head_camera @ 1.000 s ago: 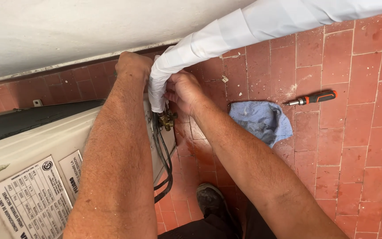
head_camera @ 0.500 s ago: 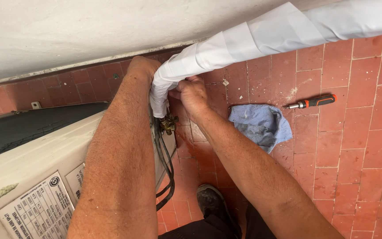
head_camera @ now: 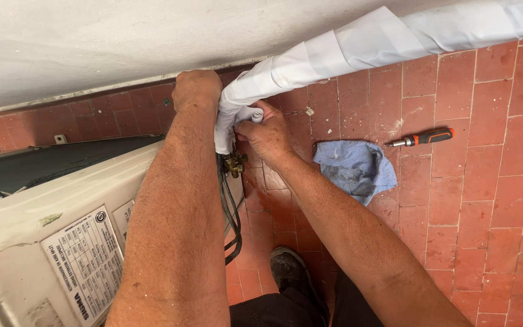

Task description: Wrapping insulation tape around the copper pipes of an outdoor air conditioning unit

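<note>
So there's one white wrapped pipe bundle [head_camera: 358,45], one cream outdoor unit [head_camera: 49,242] and one brass valve fitting [head_camera: 235,163]. Two hands on it, left hand [head_camera: 196,91] and right hand [head_camera: 267,133]. Floor at right has one blue rag [head_camera: 355,169] and one screwdriver [head_camera: 424,138], plus one black shoe [head_camera: 289,272] bottom centre.

An outdoor terrace or balcony of a building: red tiled floor [head_camera: 485,200] meeting a rough white plastered wall [head_camera: 92,42], a cream outdoor air-conditioning unit [head_camera: 49,242], a white-wrapped pipe bundle [head_camera: 382,39], a screwdriver [head_camera: 422,138] and blue rag [head_camera: 355,169] on the tiles.
</note>
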